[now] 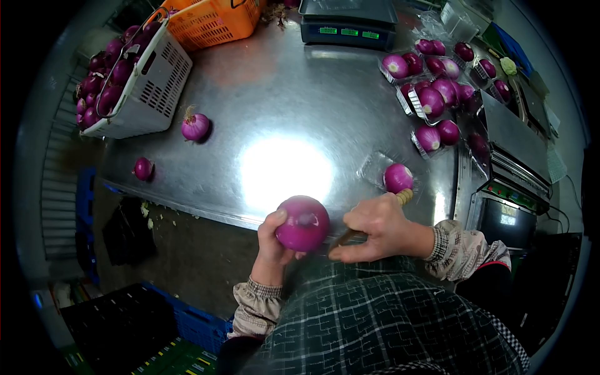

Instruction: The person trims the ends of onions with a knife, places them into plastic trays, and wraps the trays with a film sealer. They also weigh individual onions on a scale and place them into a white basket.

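In the head view, the left hand [269, 245] is curled round a large purple onion [303, 223], thumb on its upper left side and fingers underneath. The onion is held up at the near edge of the steel desk [262, 94], in front of the apron [375, 312]. The right hand [378, 230], just to the right of the onion and apart from it, is closed in a fist around a tool [405, 196]. The tool's yellowish ribbed end sticks out past the hand at the upper right, and a dark flat part shows at the lower left, pointing towards the onion.

Beyond the right hand, another onion sits at the right end of a clear tray [375, 167]. Farther right, more onions lie in clear trays, grouped close together beside a machine [515, 150]. A scale [349, 32] with green lit digits stands at the far edge. To the left are two loose onions, a white basket [164, 84] heaped with onions, and an orange basket [209, 25] just behind it.
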`<state>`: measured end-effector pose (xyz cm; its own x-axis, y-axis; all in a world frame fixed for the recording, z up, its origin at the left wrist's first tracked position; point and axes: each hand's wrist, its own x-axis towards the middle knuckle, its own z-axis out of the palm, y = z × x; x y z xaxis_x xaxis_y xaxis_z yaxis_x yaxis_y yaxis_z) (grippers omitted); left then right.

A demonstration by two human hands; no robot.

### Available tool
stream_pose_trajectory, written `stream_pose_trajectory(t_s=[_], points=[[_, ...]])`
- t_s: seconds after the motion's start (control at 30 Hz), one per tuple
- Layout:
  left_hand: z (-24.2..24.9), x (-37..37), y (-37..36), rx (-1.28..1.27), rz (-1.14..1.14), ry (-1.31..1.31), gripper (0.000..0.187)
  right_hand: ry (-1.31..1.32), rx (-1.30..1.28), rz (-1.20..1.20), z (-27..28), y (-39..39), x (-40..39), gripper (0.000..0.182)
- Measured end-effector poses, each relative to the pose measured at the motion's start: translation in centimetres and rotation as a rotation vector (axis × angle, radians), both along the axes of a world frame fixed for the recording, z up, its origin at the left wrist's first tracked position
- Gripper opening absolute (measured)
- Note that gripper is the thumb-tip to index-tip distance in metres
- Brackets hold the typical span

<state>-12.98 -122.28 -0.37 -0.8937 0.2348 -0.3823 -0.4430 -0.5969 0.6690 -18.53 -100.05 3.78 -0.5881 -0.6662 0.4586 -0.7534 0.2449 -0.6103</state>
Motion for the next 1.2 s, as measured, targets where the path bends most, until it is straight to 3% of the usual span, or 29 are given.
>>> stream_pose_trajectory(t_s=[0.13,0.43,0.53,0.63,0.7,0.83,1.13,1.2], points=[[0.8,-0.3,0.1,-0.035,0.033,0.022,0.069,-0.132,0.088,-0.144,-1.1,-0.5,-1.3,0.051],[1.7,-0.4,0.9,-0.047,0.039,0.041,0.064,-0.196,0.185,-0.107,-0.7,-1.2,-1.6,0.053],[0.8,-0.5,1.2,-0.041,0.091,0.039,0.061,-0.172,0.169,-0.110,-1.2,-1.4,-1.5,0.051],[-1.7,-1.5,0.2,-0.081,0.317,-0.143,0.055,0.133,0.004,0.039,-0.6,-1.9,-0.2,0.053],[-2.4,-2.7,-1.3,-0.112,0.393,-0.032,0.046,0.058,0.092,0.017,-2.4,-2.2,0.3,0.052],[-1.4,-1.8,-1.7,-0.077,0.342,0.021,0.056,-0.107,0.100,-0.114,-3.4,-2.7,-1.6,0.052],[-0.9,-1.7,0.8,-0.135,0.331,0.190,0.059,-0.160,0.229,-0.254,-1.8,-2.9,-3.5,0.061],[-1.3,-1.7,1.1,-0.200,0.356,0.211,0.060,-0.124,0.192,-0.247,-1.6,-3.1,-3.2,0.055]])
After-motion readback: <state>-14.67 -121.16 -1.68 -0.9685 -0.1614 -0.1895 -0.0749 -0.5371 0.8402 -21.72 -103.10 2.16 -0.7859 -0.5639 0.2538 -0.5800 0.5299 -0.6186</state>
